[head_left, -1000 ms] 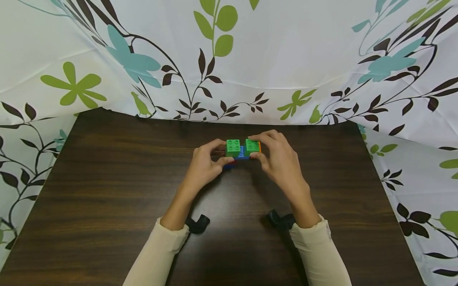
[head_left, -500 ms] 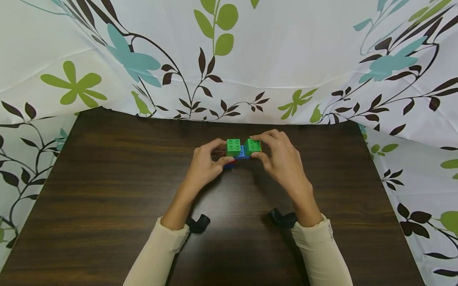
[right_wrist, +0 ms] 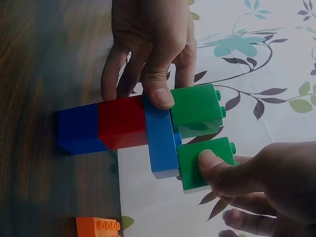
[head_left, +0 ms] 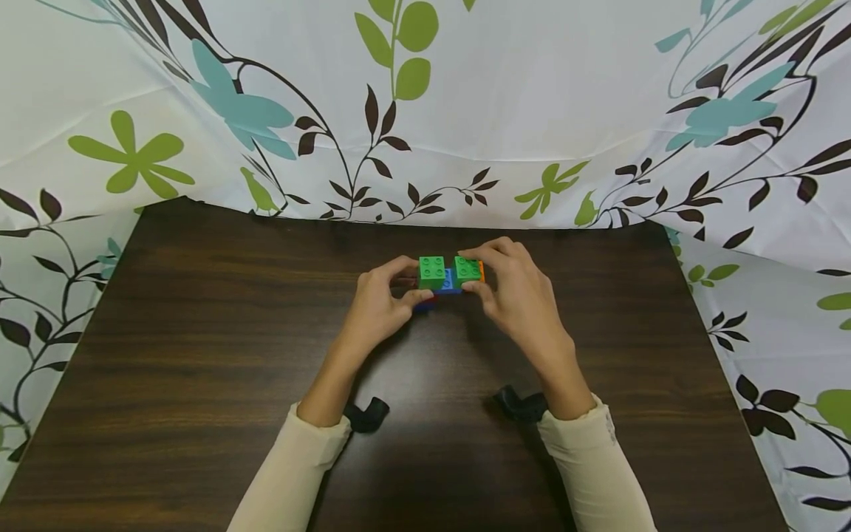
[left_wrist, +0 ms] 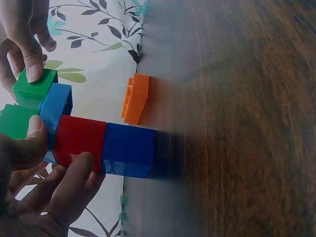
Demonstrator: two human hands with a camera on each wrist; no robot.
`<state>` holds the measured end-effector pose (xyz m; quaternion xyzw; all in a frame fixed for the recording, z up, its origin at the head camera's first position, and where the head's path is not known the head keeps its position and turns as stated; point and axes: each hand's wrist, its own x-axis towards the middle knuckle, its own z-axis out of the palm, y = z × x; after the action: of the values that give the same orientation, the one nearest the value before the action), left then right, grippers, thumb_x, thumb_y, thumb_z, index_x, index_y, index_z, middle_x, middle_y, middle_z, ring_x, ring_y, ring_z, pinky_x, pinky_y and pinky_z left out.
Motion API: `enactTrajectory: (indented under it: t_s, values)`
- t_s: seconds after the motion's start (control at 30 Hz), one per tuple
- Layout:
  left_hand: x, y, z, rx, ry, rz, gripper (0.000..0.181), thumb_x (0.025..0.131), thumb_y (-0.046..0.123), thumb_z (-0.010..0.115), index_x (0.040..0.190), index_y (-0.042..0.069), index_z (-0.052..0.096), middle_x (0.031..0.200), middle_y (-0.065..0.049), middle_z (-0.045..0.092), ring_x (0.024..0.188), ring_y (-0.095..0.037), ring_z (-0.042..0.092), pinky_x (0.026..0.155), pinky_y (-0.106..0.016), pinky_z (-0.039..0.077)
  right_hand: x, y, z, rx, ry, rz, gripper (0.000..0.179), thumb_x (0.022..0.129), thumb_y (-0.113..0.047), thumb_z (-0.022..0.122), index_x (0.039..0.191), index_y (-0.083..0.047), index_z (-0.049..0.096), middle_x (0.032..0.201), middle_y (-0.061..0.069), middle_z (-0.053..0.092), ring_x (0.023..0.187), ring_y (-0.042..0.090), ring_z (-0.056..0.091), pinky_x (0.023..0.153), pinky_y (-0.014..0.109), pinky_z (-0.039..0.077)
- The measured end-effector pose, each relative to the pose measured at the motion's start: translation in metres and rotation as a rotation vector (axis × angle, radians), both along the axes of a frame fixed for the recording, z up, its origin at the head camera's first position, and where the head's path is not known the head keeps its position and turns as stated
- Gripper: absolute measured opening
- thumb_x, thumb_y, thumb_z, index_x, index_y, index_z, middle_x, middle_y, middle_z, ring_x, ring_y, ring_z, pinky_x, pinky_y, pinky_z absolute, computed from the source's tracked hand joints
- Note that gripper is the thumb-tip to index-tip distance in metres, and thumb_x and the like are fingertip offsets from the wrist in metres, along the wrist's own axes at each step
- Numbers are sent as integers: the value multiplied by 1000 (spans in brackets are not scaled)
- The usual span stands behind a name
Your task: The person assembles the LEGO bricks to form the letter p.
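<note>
A tower of toy building bricks stands near the far table edge. In the right wrist view a dark blue brick (right_wrist: 79,129) forms its base, under a red brick (right_wrist: 122,126) and a long, thin light blue brick (right_wrist: 163,143). One green brick (head_left: 431,273) sits on the left end of that long brick. My left hand (head_left: 379,303) grips the tower, thumb at the light blue brick's side and fingers around the red one. Between thumb and fingers, my right hand (head_left: 521,295) pinches a second green brick (right_wrist: 205,163), slightly tilted against the long brick's right end.
A loose orange brick (left_wrist: 136,98) lies on the dark wooden table (head_left: 233,355), to the right of the tower and partly hidden by my right hand in the head view. A white leaf-patterned cloth (head_left: 479,111) hangs behind the table. Each wrist wears a black camera mount (head_left: 368,416).
The green brick in my right hand shifts slightly to the right, then back left, so the orange brick shows again beside it. My left hand keeps its grip on the tower.
</note>
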<state>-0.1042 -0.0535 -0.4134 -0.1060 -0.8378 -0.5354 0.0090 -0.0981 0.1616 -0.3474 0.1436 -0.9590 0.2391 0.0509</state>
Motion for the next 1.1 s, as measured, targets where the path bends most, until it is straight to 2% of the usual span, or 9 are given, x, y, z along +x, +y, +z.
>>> enactTrajectory:
  t_s: [0.43, 0.63, 0.87, 1.1]
  values:
    - [-1, -1, -1, -9, 9, -1, 31, 90, 10, 88, 118, 6, 75, 111, -15, 82, 105, -33, 80, 96, -50, 64, 0, 0, -1, 20, 29, 16, 50, 87, -21, 91, 135, -21, 76, 129, 7, 69, 111, 27, 59, 70, 45, 57]
    - [-1, -1, -2, -4, 4, 4, 30, 90, 9, 87, 117, 7, 75, 111, -15, 82, 105, -33, 80, 96, -51, 63, -4, 4, -5, 12, 3, 35, 53, 88, -23, 91, 139, -22, 73, 134, 5, 69, 117, 28, 58, 76, 48, 59]
    - [-1, 0, -3, -3, -3, -2, 30, 91, 9, 87, 118, 5, 75, 112, -15, 81, 106, -34, 80, 98, -51, 63, -8, 14, -13, 5, -71, 42, 72, 87, -19, 92, 152, -21, 62, 143, 10, 67, 126, 32, 58, 88, 58, 61]
    - [-1, 1, -1, -15, -10, 5, 31, 90, 10, 88, 118, 6, 75, 112, -15, 82, 105, -34, 80, 98, -52, 63, -10, 20, -20, -17, -64, 6, 85, 85, -16, 93, 160, -19, 52, 134, 9, 71, 127, 34, 59, 88, 58, 58]
